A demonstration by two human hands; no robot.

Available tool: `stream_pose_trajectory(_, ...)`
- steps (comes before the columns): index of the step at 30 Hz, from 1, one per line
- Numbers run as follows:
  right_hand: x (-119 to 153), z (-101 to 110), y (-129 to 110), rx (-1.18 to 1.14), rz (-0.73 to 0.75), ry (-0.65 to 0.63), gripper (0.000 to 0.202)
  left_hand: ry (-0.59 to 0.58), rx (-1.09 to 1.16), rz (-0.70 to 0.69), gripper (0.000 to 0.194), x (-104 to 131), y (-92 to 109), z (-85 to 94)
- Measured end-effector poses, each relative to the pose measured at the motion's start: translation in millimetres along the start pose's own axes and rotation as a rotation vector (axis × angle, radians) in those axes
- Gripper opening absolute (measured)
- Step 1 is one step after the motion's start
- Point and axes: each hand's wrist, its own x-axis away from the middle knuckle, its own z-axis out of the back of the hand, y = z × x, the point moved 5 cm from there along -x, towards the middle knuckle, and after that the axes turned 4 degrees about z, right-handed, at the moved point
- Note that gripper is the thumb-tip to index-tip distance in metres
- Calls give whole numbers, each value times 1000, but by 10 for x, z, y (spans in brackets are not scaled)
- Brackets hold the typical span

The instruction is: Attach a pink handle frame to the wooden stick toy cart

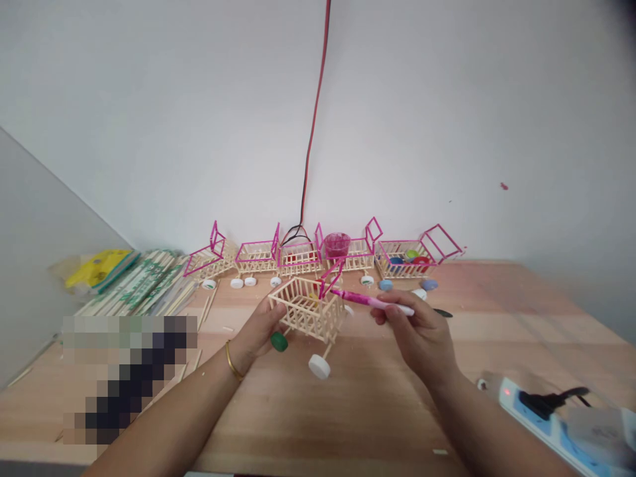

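My left hand (261, 324) grips a small wooden-stick cart (305, 308) by its left side, holding it above the table. The cart has a bare tan basket, a pink handle frame, a green wheel and a white wheel at the front. Between the fingers of my right hand (415, 331) is a slim paintbrush (365, 299) with a white end and a pink-stained front half. Its tip meets the cart near the base of the pink handle; whether it touches the handle or the basket rim I cannot tell.
Several similar carts (258, 257) with pink handles line the wall. A pink-stained cup (337, 245) sits among them. Packs of sticks (144, 281) and a yellow packet (102, 268) lie left. A power strip (536, 414) with plugs is at right. A red-black cable (313, 126) hangs down the wall.
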Motion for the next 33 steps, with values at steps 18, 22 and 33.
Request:
stream_pose_trajectory(18, 58, -33, -34, 43, 36, 15, 10, 23, 3, 27, 77, -11, -17, 4)
stream_pose_trajectory(22, 17, 11, 57, 93, -27, 33, 15, 8, -4, 30, 78, -13, -22, 9)
stream_pose_trajectory(33, 55, -31, -35, 57, 51, -10, 11, 45, 15, 47, 81, -10, -48, 51)
